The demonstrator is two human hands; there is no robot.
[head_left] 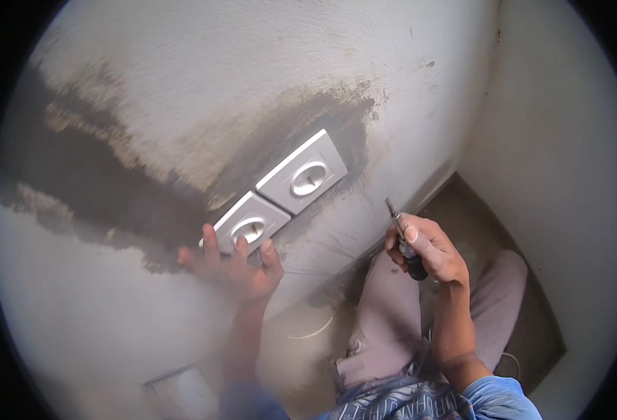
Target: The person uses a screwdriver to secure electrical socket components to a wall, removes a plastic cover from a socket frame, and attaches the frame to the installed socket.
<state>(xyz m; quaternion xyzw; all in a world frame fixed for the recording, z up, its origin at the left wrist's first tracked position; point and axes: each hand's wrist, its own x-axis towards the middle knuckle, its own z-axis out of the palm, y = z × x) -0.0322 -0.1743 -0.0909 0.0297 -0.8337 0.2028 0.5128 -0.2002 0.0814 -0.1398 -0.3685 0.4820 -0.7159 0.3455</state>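
Two white socket plates, an upper one [329, 161] and a lower one [228, 231], sit side by side on a slant on a wall patched with grey plaster. My left hand [235, 273] rests with fingers spread at the lower plate, its fingertips on or just in front of that plate's bottom part; part of the hand is hazy. My right hand [434, 255] grips a screwdriver [415, 264] with a dark green handle, its metal tip pointing up toward the wall, to the right of the plates and apart from them.
A second wall [553, 175] meets the socket wall in a corner at the right. My legs [385, 315] are bent over the dusty floor [301, 311], where a short pale cable [312, 334] lies. A pale rectangular object [182, 392] is at lower left.
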